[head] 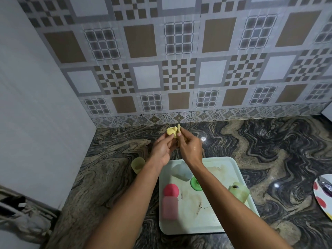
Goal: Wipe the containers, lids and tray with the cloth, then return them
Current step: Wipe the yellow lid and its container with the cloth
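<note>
Fingers of left hand (162,147) grip yellow lid (170,131); right hand (190,149) pinches, seemingly, cloth (179,127).

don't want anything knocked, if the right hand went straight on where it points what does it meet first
Likely the yellow lid in the left hand; the right hand, pinching a yellow piece, looks right beside it.
</note>
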